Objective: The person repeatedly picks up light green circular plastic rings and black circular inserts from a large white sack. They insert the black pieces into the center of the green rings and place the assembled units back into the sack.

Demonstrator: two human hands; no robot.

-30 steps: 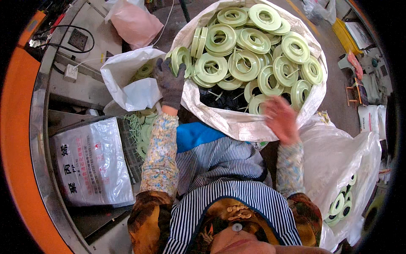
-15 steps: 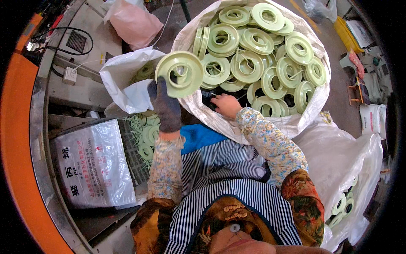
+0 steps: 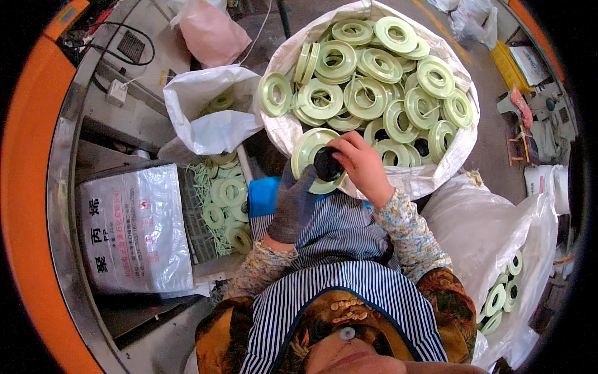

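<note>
My left hand, in a dark grey glove, grips a pale green plastic flanged ring in front of my lap. A round black plastic disc is pinched by the bare fingers of my right hand. The disc lies over the ring's centre hole; whether it sits inside or only against it I cannot tell. Just beyond both hands stands a large white woven sack heaped with similar green rings.
To the left are an open white bag and more green rings among thin green scraps. A printed white sack lies beside them. At right, a translucent bag holds green rings with black centres. An orange-edged machine frame borders the left.
My left hand has brought the green ring down and right, toward my lap. My right hand has come out of the large sack's near edge and now holds a black disc at the ring.
</note>
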